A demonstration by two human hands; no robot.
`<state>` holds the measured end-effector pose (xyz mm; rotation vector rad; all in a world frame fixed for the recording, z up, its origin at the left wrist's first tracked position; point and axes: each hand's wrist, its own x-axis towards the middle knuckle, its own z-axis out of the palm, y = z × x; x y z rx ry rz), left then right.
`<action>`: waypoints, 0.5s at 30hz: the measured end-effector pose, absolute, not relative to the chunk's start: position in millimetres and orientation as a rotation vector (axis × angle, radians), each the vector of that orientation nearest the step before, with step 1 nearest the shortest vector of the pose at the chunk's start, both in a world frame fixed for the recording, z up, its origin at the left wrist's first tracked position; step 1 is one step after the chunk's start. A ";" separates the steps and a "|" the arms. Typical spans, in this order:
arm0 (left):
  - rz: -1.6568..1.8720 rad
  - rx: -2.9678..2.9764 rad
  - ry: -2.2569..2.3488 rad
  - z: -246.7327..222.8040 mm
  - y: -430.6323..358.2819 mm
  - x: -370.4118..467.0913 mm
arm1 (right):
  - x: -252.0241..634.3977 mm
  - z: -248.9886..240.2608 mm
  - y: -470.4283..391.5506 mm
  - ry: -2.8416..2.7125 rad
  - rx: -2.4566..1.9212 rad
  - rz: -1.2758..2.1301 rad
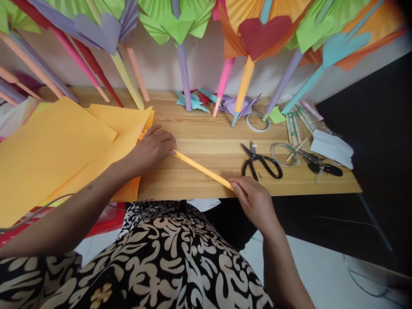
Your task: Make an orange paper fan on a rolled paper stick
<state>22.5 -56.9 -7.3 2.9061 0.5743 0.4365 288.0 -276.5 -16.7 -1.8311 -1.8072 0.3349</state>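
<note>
A thin rolled tube of yellow-orange paper [202, 168] slants across the front of the wooden table, between my hands. My left hand [153, 146] is closed over its upper left end, close to the loose orange paper sheets [64, 146]. Its fingertips curl down, and that end of the tube is hidden beneath them. At the table's front edge, my right hand [254, 199] pinches the lower right end between thumb and fingers. Black-handled scissors [254, 159] lie with blades parted just beyond my right hand.
Paper fans on rolled sticks, with a red paper heart [264, 36] on one, lean along the wall. Tape rolls [258, 122], folded paper scraps [236, 105], wrapped sticks [292, 124], a white paper piece [331, 148] and another black-handled tool [322, 165] lie on the wooden table [193, 133].
</note>
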 end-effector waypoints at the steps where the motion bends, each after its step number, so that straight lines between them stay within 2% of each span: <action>1: 0.390 2.934 0.543 -0.8 -57.5 22.7 | 287.5 -9.1 -271.9 -1.843 -1.816 0.407; 7: 0.192 3.021 0.358 20.9 -58.3 32.9 | 252.9 14.9 -217.3 -1.803 -1.634 0.842; 9: 0.250 3.025 0.368 28.3 -59.0 35.9 | 237.6 11.6 -198.5 -1.705 -1.540 1.064; 12: 0.704 2.878 0.540 45.9 -69.8 34.7 | 222.9 4.5 -182.0 -1.371 -1.414 1.330; 15: 1.136 2.473 0.766 54.1 -92.8 28.8 | 217.7 1.7 -178.9 -1.008 -1.274 1.485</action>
